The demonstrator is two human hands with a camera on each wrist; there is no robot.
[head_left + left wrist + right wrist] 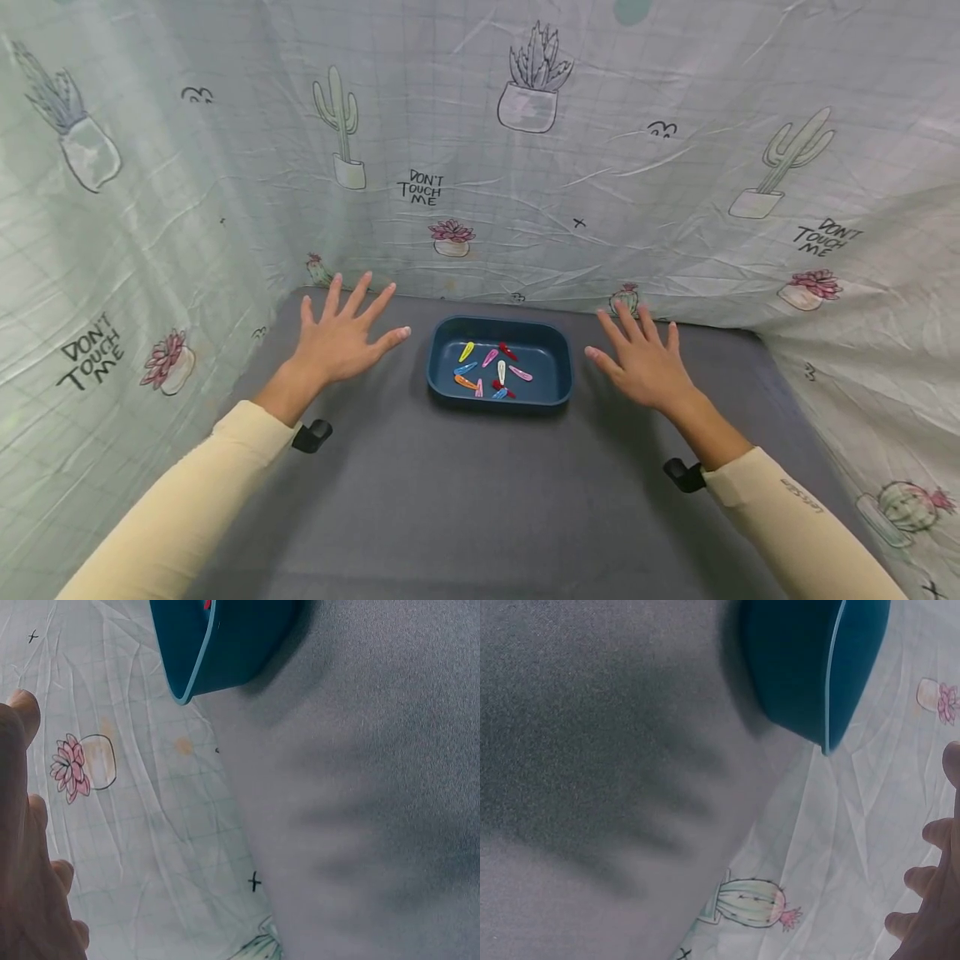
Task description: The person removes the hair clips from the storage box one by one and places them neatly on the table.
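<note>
Facing a pale printed curtain [480, 150] hanging along the far, left and right sides, likely for screening off the surroundings. Looking down on a grey bench [465, 500] running up to it. Seeing a blue tray [549, 368] resting toward the far middle of the bench, with raised walls probably preventing small pieces from scattering. Holding the left hand [337, 340] left of the tray and the right hand [643, 365] right of it, both hovering with fingers spread wide and gripping nothing, perhaps for showing the contents plainly. Finding colourful hair clips [502, 372] lying loose inside, apparently unsorted by colour.
</note>
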